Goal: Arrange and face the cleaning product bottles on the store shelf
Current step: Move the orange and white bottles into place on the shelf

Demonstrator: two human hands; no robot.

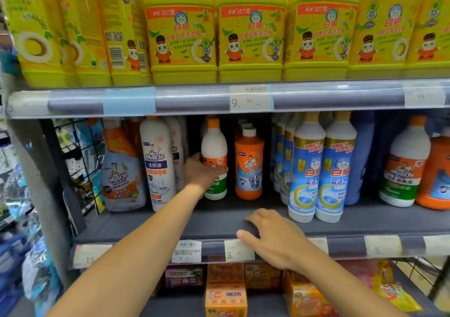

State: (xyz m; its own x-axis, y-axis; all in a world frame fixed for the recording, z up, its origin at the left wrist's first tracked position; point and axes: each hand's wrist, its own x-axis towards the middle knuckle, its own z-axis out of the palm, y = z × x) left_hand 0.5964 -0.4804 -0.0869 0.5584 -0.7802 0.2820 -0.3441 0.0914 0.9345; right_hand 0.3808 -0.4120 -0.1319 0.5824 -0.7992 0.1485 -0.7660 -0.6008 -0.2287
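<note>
Well, the left hand point(202, 173) is gripping the white bottle point(214, 146), likely to face it forward; the right hand point(274, 238) is resting slack on the shelf edge point(345, 245) (bracing, probably).

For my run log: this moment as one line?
left hand grips white bottle | right hand rests on shelf edge | white bottle upright, left of orange bottle

The left hand point(203, 174) covers the middle of the label on the white bottle point(214, 143), the right hand point(275, 238) hides the right end of a price tag point(233, 254) on the front edge of the shelf point(219, 219), and the picture's top edge cuts off the yellow jugs point(250, 36).
</note>
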